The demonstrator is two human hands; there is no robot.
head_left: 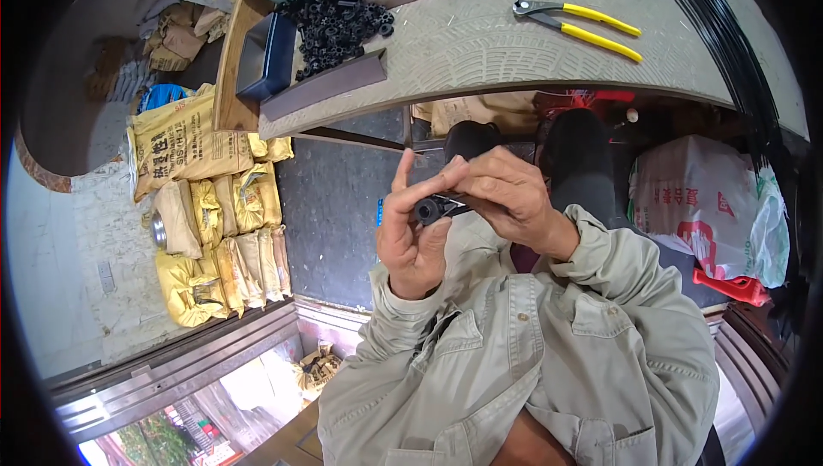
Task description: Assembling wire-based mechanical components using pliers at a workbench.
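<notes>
In front of my chest, above my lap, both hands meet at a small black tubular part [427,210] with a round hollow end facing up. My left hand [411,243] pinches that end between thumb and fingers, one finger pointing upward. From the other side, my right hand [512,196] has its fingers curled over the part's far end, which they mostly hide. On the bench beyond lies a heap of similar black plastic pieces [343,24]. To its right rest end-cutting pliers [591,29] with yellow handles, their jaws toward the heap.
A dark blue box [267,56] stands at the bench's left end beside a wooden board [233,72]. Curved strips [330,87] edge the heap. Long black rods [716,29] lie at the far right. Yellow sacks [193,140] pile up left; a plastic bag [694,196] sits right.
</notes>
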